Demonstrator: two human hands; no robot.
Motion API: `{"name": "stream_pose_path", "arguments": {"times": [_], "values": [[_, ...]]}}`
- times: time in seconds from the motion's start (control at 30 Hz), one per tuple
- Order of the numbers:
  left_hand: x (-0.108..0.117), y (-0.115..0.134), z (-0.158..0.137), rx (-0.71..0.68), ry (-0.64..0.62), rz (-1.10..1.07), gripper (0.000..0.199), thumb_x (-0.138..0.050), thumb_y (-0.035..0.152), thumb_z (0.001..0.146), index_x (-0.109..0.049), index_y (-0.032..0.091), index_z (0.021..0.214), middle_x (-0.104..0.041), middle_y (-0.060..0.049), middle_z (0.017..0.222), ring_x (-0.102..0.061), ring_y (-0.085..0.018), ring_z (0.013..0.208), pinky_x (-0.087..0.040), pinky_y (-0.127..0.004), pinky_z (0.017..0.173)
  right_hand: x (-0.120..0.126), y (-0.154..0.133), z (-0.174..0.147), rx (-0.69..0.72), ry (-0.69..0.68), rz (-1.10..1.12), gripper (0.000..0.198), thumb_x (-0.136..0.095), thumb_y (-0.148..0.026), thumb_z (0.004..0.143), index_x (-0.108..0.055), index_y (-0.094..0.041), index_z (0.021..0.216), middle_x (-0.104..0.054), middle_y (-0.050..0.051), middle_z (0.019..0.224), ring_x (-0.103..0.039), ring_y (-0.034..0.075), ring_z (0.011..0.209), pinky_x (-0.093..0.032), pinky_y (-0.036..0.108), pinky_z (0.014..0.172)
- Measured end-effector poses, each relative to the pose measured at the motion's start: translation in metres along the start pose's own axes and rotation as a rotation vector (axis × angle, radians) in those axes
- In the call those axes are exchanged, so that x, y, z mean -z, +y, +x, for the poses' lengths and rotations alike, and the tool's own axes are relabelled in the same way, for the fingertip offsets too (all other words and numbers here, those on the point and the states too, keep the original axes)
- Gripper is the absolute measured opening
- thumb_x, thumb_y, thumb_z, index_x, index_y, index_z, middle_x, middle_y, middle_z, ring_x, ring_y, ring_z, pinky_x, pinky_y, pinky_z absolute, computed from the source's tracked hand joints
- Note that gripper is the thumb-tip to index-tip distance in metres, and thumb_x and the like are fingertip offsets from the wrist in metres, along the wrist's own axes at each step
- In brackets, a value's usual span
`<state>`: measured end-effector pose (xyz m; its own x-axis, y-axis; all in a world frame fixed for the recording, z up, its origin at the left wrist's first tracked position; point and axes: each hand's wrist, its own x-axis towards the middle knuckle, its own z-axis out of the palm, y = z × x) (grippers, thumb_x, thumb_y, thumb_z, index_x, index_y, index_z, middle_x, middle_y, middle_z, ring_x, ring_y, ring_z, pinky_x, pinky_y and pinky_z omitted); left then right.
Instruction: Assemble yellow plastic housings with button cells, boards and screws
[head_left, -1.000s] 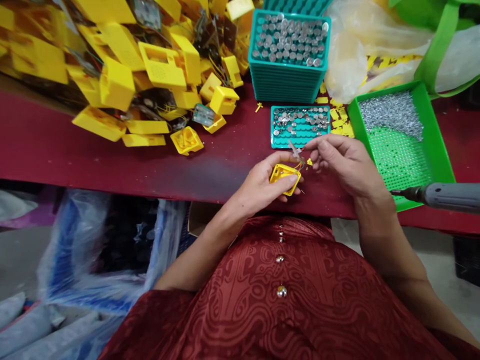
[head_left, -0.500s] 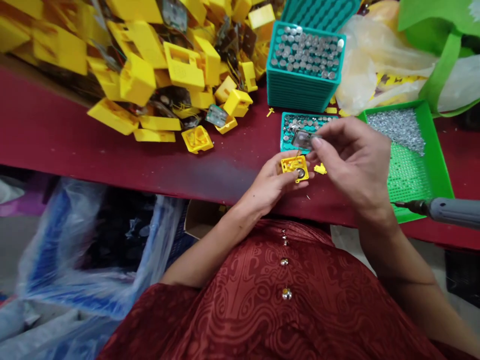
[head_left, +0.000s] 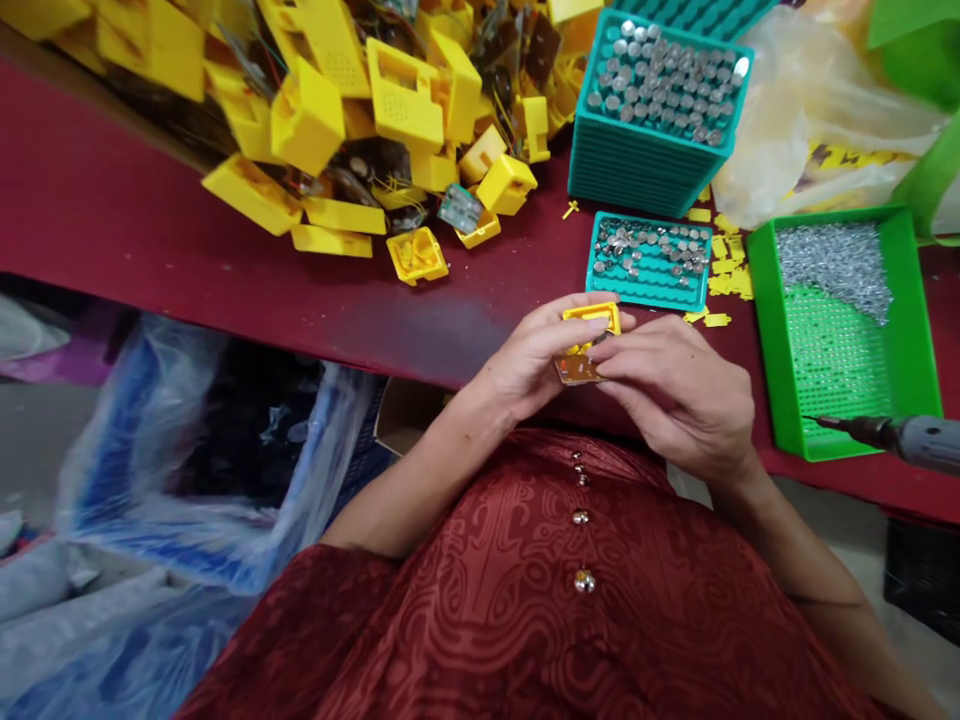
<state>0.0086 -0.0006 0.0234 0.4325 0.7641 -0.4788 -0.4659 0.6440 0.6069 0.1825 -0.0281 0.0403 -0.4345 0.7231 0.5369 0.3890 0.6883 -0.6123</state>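
My left hand (head_left: 529, 355) is closed on a small yellow plastic case (head_left: 592, 315), its thumb across the case's open face. At the lower edge of the case, my right hand (head_left: 671, 385) pinches a brown circuit board (head_left: 580, 369) with its fingertips. Part of the case's inside is hidden by the fingers. Just beyond both hands lies a shallow teal tray (head_left: 679, 292) holding many round silver button cells (head_left: 637, 240). Small yellow plastic pieces (head_left: 727, 270) are scattered to the right of that tray.
A heap of yellow cases with wires (head_left: 405, 100) covers the back left. Behind the tray rises a teal tray stack (head_left: 645, 170) topped with cells. At right are a green basket (head_left: 776, 350) of screws and an electric screwdriver (head_left: 892, 435). A plastic-lined blue crate (head_left: 255, 560) stands lower left.
The circuit board in my right hand has come down from above the case to its near edge, its brown side now showing. The case has tilted in my left hand. The view has shifted.
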Motion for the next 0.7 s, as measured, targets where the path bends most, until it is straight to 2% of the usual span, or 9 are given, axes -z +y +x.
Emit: {"name": "stream_pose_path", "arguments": {"times": [0.1,0.23,0.37,0.5,0.6,0.7], "values": [[-0.001,0.000,-0.001,0.013,0.006,0.037,0.039,-0.080,0.015,0.075,-0.069,0.014,0.113,-0.082,-0.008,0.106,-0.078,-0.017,0.090,-0.061,-0.025,0.080,0.004,0.001,-0.006,0.015,-0.013,-0.001,0.015,-0.073,-0.012,0.097,-0.074,-0.025,0.105,-0.085,0.002,0.106,-0.080,0.016,0.096,-0.063,0.036,0.090],[-0.001,0.003,-0.005,0.005,0.002,0.071,0.035,-0.077,0.015,0.078,-0.071,0.015,0.112,-0.081,-0.006,0.105,-0.075,-0.015,0.087,-0.060,-0.025,0.079,0.012,0.002,-0.011,0.006,-0.013,-0.047,0.019,-0.073,-0.011,0.095,-0.075,-0.026,0.107,-0.084,0.004,0.110,-0.079,0.019,0.096,-0.062,0.039,0.089],[-0.002,0.002,-0.007,-0.023,-0.037,0.113,0.041,-0.085,0.018,0.078,-0.073,0.017,0.117,-0.081,-0.005,0.107,-0.076,-0.016,0.091,-0.060,-0.027,0.087,0.021,-0.002,-0.011,0.020,-0.029,-0.133,0.020,-0.070,-0.011,0.096,-0.075,-0.028,0.107,-0.083,0.003,0.107,-0.076,0.020,0.096,-0.062,0.040,0.088],[-0.003,0.001,-0.007,-0.090,-0.010,0.177,0.043,-0.091,0.021,0.077,-0.074,0.019,0.116,-0.081,-0.003,0.107,-0.076,-0.015,0.091,-0.061,-0.027,0.090,0.026,-0.004,-0.011,0.015,-0.065,-0.174,0.022,-0.067,-0.011,0.097,-0.076,-0.028,0.109,-0.083,0.002,0.106,-0.073,0.020,0.094,-0.062,0.040,0.086],[-0.004,0.005,-0.010,-0.039,-0.015,0.173,0.041,-0.084,0.021,0.078,-0.075,0.017,0.118,-0.081,-0.004,0.106,-0.077,-0.017,0.089,-0.062,-0.027,0.083,0.028,-0.004,-0.013,-0.029,-0.084,-0.149,0.023,-0.067,-0.013,0.098,-0.077,-0.031,0.108,-0.083,0.000,0.106,-0.073,0.019,0.094,-0.062,0.039,0.086],[-0.005,0.009,-0.015,0.037,-0.032,0.131,0.048,-0.075,0.018,0.076,-0.075,0.016,0.124,-0.082,-0.005,0.109,-0.079,-0.021,0.093,-0.064,-0.031,0.082,0.030,-0.005,-0.016,-0.040,-0.101,-0.163,0.024,-0.068,-0.013,0.097,-0.077,-0.032,0.108,-0.083,-0.002,0.106,-0.074,0.019,0.093,-0.062,0.040,0.086]]}}
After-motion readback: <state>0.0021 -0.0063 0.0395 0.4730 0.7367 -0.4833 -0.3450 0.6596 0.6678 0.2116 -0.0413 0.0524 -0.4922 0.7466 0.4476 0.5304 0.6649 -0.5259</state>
